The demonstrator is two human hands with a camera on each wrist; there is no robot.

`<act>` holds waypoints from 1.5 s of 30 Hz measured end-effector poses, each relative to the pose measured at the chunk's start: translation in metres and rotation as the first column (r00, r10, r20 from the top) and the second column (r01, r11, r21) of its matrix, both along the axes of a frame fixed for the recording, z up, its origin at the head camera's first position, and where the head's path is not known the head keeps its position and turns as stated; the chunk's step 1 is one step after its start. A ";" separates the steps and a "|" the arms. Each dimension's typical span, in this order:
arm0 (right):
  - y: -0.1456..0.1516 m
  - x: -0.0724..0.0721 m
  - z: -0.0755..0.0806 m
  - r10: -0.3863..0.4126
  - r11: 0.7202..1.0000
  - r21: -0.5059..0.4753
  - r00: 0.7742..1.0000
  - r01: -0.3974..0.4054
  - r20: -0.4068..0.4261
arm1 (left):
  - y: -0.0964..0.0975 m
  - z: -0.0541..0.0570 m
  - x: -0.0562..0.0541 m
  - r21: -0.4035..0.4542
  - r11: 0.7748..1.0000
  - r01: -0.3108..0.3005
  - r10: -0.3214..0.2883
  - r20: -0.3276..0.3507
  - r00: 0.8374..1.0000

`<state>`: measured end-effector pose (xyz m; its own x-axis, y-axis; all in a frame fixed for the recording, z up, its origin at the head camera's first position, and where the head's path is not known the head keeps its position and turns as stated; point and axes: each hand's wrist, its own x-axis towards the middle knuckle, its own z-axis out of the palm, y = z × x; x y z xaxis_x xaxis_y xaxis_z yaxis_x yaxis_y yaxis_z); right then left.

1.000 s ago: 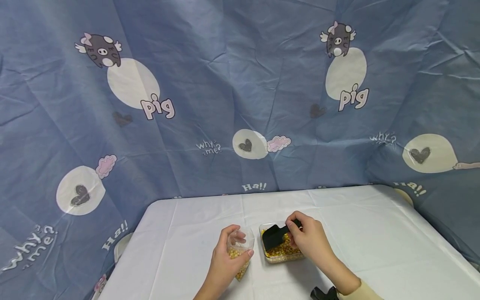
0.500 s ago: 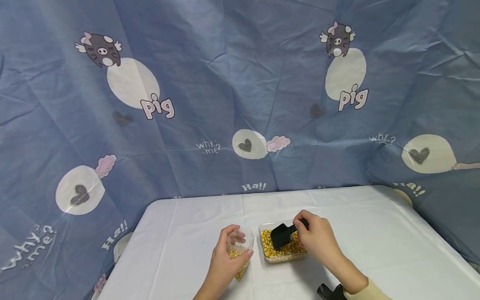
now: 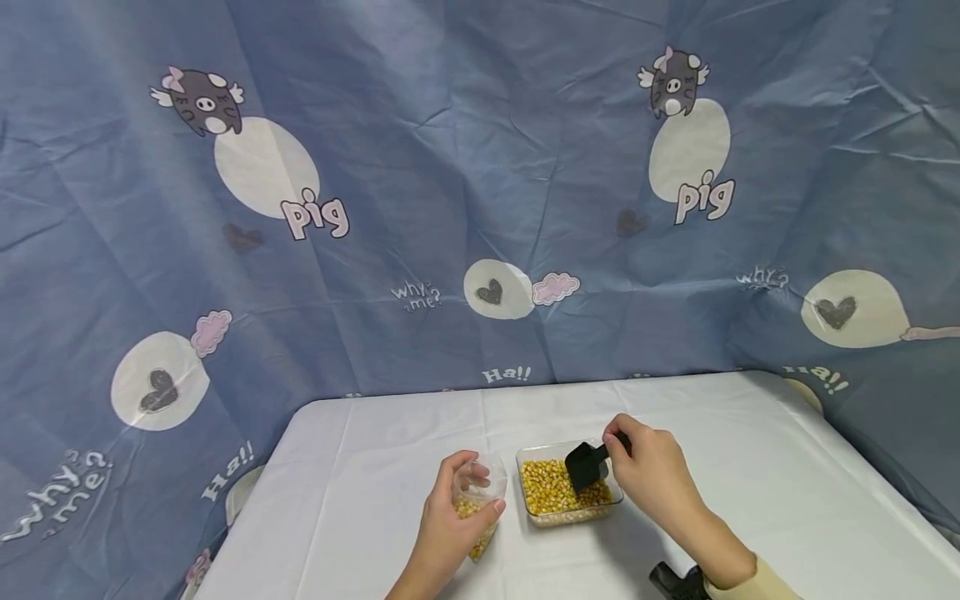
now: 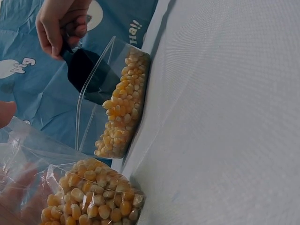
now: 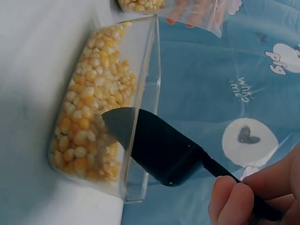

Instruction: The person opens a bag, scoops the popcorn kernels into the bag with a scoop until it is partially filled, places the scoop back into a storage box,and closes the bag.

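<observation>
My right hand (image 3: 651, 465) pinches the handle of a black scoop (image 3: 585, 468). The scoop's blade tilts down into a clear rectangular container (image 3: 534, 452) of yellow corn kernels (image 3: 546, 487); in the right wrist view the blade (image 5: 161, 147) crosses the rim, its tip at the kernels. To the container's left, my left hand (image 3: 448, 512) curls round a clear plastic bag (image 3: 480, 481), thumb on the near side and fingers behind. The bag's mouth gapes upward, and corn kernels (image 4: 93, 197) fill its lower part in the left wrist view.
A white cloth covers the table (image 3: 375, 467). Behind its far edge hangs a blue printed curtain (image 3: 420, 183). A black strap-like device (image 3: 678, 581) sits at the right wrist, beside the cream sleeve (image 3: 753, 581).
The right hand has moved the scoop rightward across the container, from its left side to its right side, uncovering more kernels. My left hand and the bag have stayed in place.
</observation>
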<state>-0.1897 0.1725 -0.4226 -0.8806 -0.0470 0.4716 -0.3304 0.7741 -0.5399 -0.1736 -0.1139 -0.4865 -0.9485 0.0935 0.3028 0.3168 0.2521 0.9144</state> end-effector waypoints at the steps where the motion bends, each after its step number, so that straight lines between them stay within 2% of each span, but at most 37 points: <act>1: 0.001 0.000 0.001 -0.002 1.000 0.014 1.000 0.003 -0.019 | 0.000 0.000 0.000 0.000 1.000 0.000 0.000 0.000 1.000; 5: 0.000 0.002 0.004 -0.011 0.996 0.082 0.994 0.020 -0.110 | 0.000 0.000 0.000 -0.001 1.000 0.006 -0.006 -0.006 1.000; 11: -0.005 0.005 0.005 0.034 0.974 0.227 0.973 0.019 -0.227 | 0.001 0.001 0.001 0.003 1.000 -0.001 0.001 -0.001 1.000; 15: -0.007 0.004 0.003 0.035 0.965 0.261 0.970 0.030 -0.240 | 0.001 0.000 0.001 0.002 1.000 -0.001 0.001 -0.007 1.000; 20: -0.004 0.001 0.000 0.024 0.976 0.218 0.978 0.022 -0.206 | 0.002 0.001 0.001 -0.003 1.000 0.000 0.000 -0.001 1.000; 28: 0.005 -0.004 -0.007 0.004 0.993 0.119 0.997 0.005 -0.073 | 0.001 0.000 0.001 -0.009 1.000 0.001 -0.001 -0.001 1.000; 32: 0.010 -0.011 -0.012 -0.004 0.999 0.048 1.000 0.002 0.029 | 0.001 0.000 0.001 -0.010 1.000 -0.001 0.001 -0.005 1.000; 35: 0.014 -0.015 -0.017 0.000 0.999 -0.046 0.988 0.007 0.156 | 0.001 0.001 0.001 -0.006 1.000 -0.002 0.002 0.000 1.000; 39: 0.022 -0.022 -0.027 0.029 0.982 -0.187 0.957 0.026 0.288 | 0.000 0.001 0.002 -0.002 1.000 0.000 0.001 0.008 1.000; 45: 0.027 -0.027 -0.046 0.065 0.944 -0.323 0.928 0.061 0.367 | -0.001 0.000 0.001 -0.006 1.000 0.003 -0.003 -0.006 1.000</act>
<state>-0.2169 0.1994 -0.4687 -0.9934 0.0502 0.1033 -0.0605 0.5358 -0.8422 -0.1725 -0.1146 -0.4866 -0.9462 0.0982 0.3083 0.3234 0.2570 0.9107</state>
